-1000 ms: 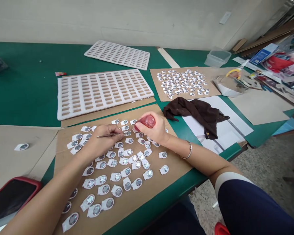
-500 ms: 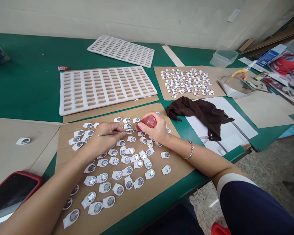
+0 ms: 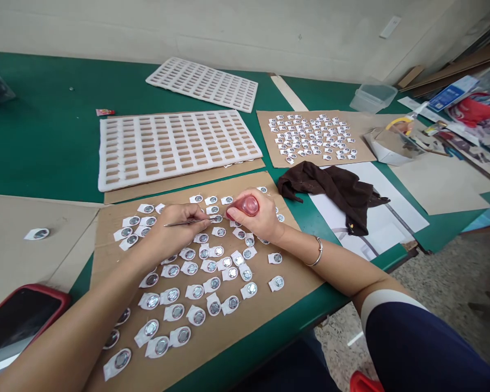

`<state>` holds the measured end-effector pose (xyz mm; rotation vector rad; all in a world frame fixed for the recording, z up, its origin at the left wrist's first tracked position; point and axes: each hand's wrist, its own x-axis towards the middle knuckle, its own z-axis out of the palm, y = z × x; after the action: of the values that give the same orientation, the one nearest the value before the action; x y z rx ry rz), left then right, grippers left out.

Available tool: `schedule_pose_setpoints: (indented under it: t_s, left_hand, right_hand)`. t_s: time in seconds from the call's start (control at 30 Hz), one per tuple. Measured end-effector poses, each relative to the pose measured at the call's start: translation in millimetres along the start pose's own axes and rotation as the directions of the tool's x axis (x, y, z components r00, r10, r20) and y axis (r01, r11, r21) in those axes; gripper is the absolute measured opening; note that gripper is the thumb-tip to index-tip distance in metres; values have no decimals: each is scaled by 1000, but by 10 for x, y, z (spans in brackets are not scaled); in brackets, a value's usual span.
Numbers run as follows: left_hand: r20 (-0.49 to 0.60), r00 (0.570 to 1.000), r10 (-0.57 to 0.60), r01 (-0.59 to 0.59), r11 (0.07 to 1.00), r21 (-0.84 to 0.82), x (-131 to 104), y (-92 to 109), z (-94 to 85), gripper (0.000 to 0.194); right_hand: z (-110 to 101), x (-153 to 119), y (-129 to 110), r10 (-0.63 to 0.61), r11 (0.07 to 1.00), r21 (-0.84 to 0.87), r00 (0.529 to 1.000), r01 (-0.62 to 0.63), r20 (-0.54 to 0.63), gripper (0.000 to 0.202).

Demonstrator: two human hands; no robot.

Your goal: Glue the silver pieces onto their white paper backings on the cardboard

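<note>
My left hand [image 3: 182,223] is closed on a pair of metal tweezers [image 3: 184,222], whose tip reaches a small white tab with a round silver disc [image 3: 216,219]. Just right of that tab, my right hand [image 3: 261,216] wraps round a small reddish squeeze bottle [image 3: 250,205], tilted with its narrow end to the left. The bottle's tip is hard to make out. Many more white tabs with silver discs [image 3: 196,315] lie scattered over the brown cardboard sheet [image 3: 245,351] under both hands.
Beyond the cardboard sits a white slotted foam tray [image 3: 151,149], with a second foam tray [image 3: 204,81] behind. At right are another cardboard of disc tabs [image 3: 277,158], a dark brown cloth [image 3: 338,188] and a clear box [image 3: 373,98]. A red-cased phone [image 3: 24,316] lies at lower left.
The squeeze bottle has turned slightly in my right hand. My left hand and the tweezers stay in place. The whole view has shifted very little.
</note>
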<state>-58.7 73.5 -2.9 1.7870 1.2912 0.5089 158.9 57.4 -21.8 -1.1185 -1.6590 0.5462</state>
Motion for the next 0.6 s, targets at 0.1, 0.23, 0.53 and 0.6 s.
schedule_pose_setpoints:
  t_s: [0.1,0.23,0.53,0.6]
  left_hand:
    - [2,1000,-13,13,1000,0,5,-3,4,17]
    - [0,1000,-29,29,1000,10,6,-25,2,18]
    - [-5,1000,-31,31,999,-19,8,-39,19,15]
    - [-6,999,-41,41,999,-36,6,-28,21,15]
  right_hand:
    - [-2,-7,-4,-1,1000,-2,1000,1,26,24]
    - [3,-16,-3,-17,1000,-5,999,17,45,24]
    - [12,-41,-10,-27,999,-27,997,30,75,23]
    - [12,-38,-12,-38,999,-25,998,40,59,22]
